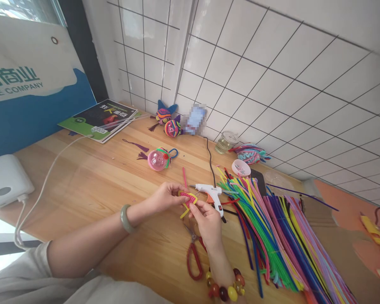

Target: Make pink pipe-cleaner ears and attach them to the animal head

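My left hand (164, 197) and my right hand (207, 221) meet over the wooden table (91, 181), both pinched on a small pink and yellow pipe-cleaner piece (188, 200). The left fingers grip its left side, the right fingertips pinch its lower right edge. A jade bangle circles my left wrist, and a bead bracelet (226, 287) my right. A white hot glue gun (210, 193) lies just beyond the piece, nozzle pointing left. Red-handled scissors (194, 257) lie under my right forearm.
A big pile of coloured pipe cleaners (281, 236) covers the table's right side. A pink ball ornament (158, 159), two finished woven figures (167, 122), a glass jar (226, 142), a pink dish (240, 168), a booklet (101, 120) and a white device (4, 179) with cable sit around.
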`<state>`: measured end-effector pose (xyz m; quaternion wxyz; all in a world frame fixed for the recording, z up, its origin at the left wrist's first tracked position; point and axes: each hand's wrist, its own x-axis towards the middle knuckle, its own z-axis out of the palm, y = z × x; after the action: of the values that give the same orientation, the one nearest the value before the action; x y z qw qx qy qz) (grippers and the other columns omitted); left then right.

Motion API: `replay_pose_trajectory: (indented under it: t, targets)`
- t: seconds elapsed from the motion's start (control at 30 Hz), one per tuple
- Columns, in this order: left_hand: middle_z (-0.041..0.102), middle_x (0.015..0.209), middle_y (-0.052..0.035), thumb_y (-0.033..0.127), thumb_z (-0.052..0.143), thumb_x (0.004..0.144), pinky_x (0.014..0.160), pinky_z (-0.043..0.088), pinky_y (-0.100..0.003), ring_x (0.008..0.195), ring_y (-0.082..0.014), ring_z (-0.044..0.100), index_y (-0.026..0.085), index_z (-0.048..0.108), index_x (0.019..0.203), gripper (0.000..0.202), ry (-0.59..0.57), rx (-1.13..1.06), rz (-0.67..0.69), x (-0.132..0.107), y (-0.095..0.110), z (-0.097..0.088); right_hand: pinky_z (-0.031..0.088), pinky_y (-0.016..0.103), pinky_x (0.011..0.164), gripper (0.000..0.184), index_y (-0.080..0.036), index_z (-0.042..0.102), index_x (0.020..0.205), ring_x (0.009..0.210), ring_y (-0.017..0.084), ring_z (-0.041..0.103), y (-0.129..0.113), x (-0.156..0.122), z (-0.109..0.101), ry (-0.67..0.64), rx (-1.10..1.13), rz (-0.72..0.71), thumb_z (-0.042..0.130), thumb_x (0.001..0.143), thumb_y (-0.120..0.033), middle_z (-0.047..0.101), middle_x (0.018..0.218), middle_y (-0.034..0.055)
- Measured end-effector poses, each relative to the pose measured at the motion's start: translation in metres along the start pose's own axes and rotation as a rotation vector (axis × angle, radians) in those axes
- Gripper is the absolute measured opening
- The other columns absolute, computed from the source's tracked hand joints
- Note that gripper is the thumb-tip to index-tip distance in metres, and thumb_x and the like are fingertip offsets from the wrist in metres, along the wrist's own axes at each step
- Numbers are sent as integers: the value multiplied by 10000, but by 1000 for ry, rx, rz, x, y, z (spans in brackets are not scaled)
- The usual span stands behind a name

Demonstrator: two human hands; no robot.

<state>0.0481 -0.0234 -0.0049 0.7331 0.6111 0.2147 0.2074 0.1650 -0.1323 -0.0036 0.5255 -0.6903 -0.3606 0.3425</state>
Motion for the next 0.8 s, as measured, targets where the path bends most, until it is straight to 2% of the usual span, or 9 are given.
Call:
replay_pose_trajectory:
  t: [0.37, 0.8]
  targets:
    - [678, 794, -81, 385, 626, 669, 627, 500, -264, 690, -174, 631, 93, 616, 858, 347, 5, -15, -11, -1, 3, 1, 447, 236, 497, 284, -127, 667, 830, 487, 121, 543, 1, 1, 0, 3, 20, -10, 602, 687, -364, 625, 573, 22]
    - [674, 821, -95, 363, 620, 685, 649, 501, -285, 707, -182, 631, 85, 600, 889, 346, -18, -20, -2, -1, 2, 0, 426, 220, 503, 229, -128, 656, 837, 499, 108, 526, 0, 0, 0, -12, 44, 7, 598, 708, -307, 595, 547, 0]
